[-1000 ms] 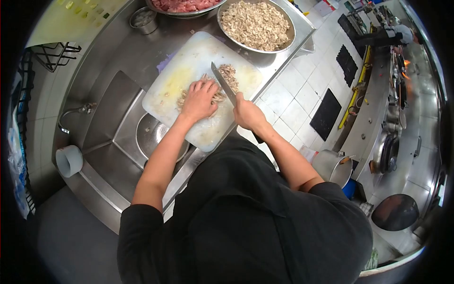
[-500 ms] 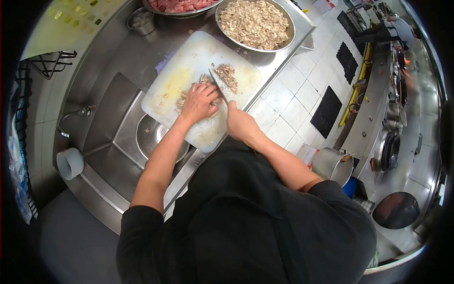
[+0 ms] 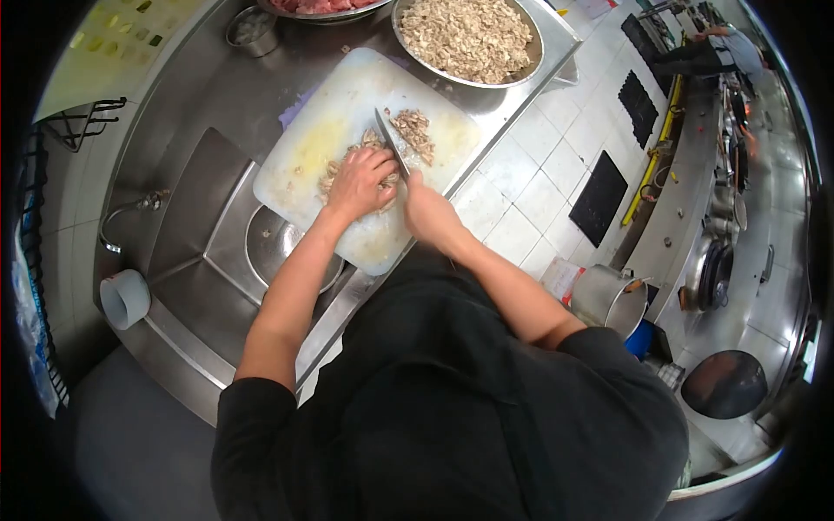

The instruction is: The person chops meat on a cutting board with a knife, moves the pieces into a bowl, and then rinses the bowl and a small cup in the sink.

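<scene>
A white cutting board point(image 3: 291, 178) with yellowish stains lies across the corner of the sink. My left hand point(image 3: 358, 184) presses curled fingers onto a pile of pale brown food pieces point(image 3: 327, 178), possibly meat or mushroom; the hand hides much of it. Gripped by its handle in my right hand point(image 3: 429, 213) is a kitchen knife point(image 3: 391, 143). Its blade runs close beside my left fingertips, pointing toward the far side of the board. Finely chopped brown pieces point(image 3: 413, 132) form a small heap to the right of the blade.
Beyond the board stands a metal bowl point(image 3: 539, 54) full of chopped brown pieces, beside a bowl of raw pink meat point(image 3: 326, 7). A small metal cup point(image 3: 252, 35) is at the back left. The sink point(image 3: 187, 260) lies left; a person point(image 3: 730, 52) stands far right.
The knife and my right hand have shifted slightly left, bringing the blade closer to my left fingers. My left hand stays on the pile. The whole view has moved a little.
</scene>
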A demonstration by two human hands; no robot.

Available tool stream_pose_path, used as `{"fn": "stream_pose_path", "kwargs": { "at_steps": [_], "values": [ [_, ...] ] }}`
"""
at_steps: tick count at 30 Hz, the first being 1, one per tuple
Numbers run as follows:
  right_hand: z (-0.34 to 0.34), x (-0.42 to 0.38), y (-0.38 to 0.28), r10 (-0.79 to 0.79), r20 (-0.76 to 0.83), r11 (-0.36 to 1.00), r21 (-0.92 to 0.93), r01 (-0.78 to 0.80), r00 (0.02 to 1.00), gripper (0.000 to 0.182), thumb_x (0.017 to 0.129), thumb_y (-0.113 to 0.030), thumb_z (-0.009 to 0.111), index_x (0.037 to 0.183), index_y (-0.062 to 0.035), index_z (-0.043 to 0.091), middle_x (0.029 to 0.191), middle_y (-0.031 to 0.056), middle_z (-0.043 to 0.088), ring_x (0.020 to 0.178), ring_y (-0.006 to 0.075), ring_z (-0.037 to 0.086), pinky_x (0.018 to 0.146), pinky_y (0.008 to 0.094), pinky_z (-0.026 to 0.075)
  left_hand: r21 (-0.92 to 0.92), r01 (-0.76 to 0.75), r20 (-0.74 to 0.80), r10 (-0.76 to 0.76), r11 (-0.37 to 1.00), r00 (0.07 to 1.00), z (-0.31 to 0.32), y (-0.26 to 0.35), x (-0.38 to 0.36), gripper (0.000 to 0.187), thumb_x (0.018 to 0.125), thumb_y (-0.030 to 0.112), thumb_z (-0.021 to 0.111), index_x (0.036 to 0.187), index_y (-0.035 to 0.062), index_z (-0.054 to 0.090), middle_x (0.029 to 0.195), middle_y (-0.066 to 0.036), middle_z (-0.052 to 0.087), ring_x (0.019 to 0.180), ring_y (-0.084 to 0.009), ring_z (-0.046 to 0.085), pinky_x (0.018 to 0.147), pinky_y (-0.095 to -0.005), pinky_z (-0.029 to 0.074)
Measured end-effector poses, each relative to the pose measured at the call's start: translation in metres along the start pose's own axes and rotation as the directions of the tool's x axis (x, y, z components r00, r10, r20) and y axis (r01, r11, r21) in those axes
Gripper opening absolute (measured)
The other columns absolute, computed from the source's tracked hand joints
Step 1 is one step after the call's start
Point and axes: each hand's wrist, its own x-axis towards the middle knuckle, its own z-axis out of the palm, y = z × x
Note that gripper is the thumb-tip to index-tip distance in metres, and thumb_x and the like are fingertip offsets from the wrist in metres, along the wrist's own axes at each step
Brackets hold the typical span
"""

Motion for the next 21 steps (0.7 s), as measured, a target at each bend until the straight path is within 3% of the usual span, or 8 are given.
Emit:
{"fn": "stream_pose_path", "kwargs": {
  "at_steps": [6, 8, 12, 18, 20, 21],
  "values": [
    [-0.011, 0.054, 0.021, -0.096, -0.095, 0.992, 0.074, 0.103, 0.991, 0.028, 0.095, -0.007, 0.051, 0.118, 0.0073, 0.043, 0.088, 0.0369, 0.069, 0.086, 0.0558, 0.068, 0.077, 0.0615, 0.053, -0.003, -0.029, -0.054, 0.029, 1.000, 0.998, 0.001, -0.001, 0.000, 0.042, 0.073, 0.018, 0.081, 0.112, 0.0067, 0.072, 0.126, -0.010, 0.066, 0.120, -0.0315, 0.061, 0.104, -0.0467, 0.049],
    [-0.012, 0.044, 0.029, -0.155, -0.083, 0.988, -0.012, 0.154, 0.984, 0.030, 0.094, -0.006, 0.052, 0.120, 0.0082, 0.044, 0.088, 0.0362, 0.069, 0.086, 0.0554, 0.068, 0.077, 0.0612, 0.053, -0.021, -0.037, -0.090, 0.035, 0.999, 0.995, 0.002, -0.001, -0.007, 0.043, 0.071, 0.015, 0.080, 0.112, 0.0061, 0.071, 0.125, -0.011, 0.066, 0.119, -0.0335, 0.061, 0.103, -0.0471, 0.050],
    [-0.044, 0.011, -0.009, -0.028, -0.049, 0.998, -0.055, 0.025, 0.998, 0.032, 0.093, -0.004, 0.051, 0.121, 0.0092, 0.044, 0.088, 0.0353, 0.070, 0.086, 0.0542, 0.069, 0.078, 0.0612, 0.054, -0.029, -0.024, -0.088, 0.021, 0.999, 0.996, -0.003, 0.004, -0.002, 0.043, 0.071, 0.016, 0.081, 0.112, 0.0056, 0.070, 0.126, -0.013, 0.064, 0.118, -0.0349, 0.061, 0.104, -0.0479, 0.050],
    [-0.036, -0.029, -0.023, 0.113, 0.171, 0.992, -0.072, -0.102, 0.979, 0.030, 0.091, -0.001, 0.050, 0.119, 0.0091, 0.045, 0.088, 0.0377, 0.070, 0.087, 0.0531, 0.072, 0.080, 0.0603, 0.056, -0.036, -0.027, -0.085, 0.024, 0.999, 0.996, 0.006, -0.004, -0.006, 0.042, 0.072, 0.018, 0.082, 0.110, 0.0038, 0.070, 0.127, -0.012, 0.065, 0.118, -0.0344, 0.060, 0.105, -0.0468, 0.050],
    [-0.008, -0.017, -0.010, 0.110, 0.156, 0.993, -0.053, -0.102, 0.982, 0.023, 0.094, -0.003, 0.049, 0.114, 0.0081, 0.044, 0.087, 0.0390, 0.068, 0.084, 0.0562, 0.068, 0.077, 0.0611, 0.053, -0.028, -0.011, -0.053, 0.010, 1.000, 0.999, 0.005, -0.005, -0.005, 0.043, 0.073, 0.021, 0.082, 0.111, 0.0039, 0.071, 0.129, -0.012, 0.065, 0.121, -0.0337, 0.059, 0.105, -0.0464, 0.049],
    [0.012, 0.001, 0.005, -0.004, 0.031, 1.000, 0.016, 0.003, 1.000, 0.024, 0.094, -0.004, 0.050, 0.114, 0.0080, 0.044, 0.085, 0.0388, 0.067, 0.083, 0.0560, 0.068, 0.076, 0.0613, 0.053, -0.047, -0.015, -0.064, 0.012, 0.999, 0.998, 0.002, -0.003, -0.003, 0.042, 0.072, 0.017, 0.082, 0.110, 0.0030, 0.070, 0.126, -0.013, 0.066, 0.118, -0.0348, 0.060, 0.104, -0.0465, 0.050]
  ]
}}
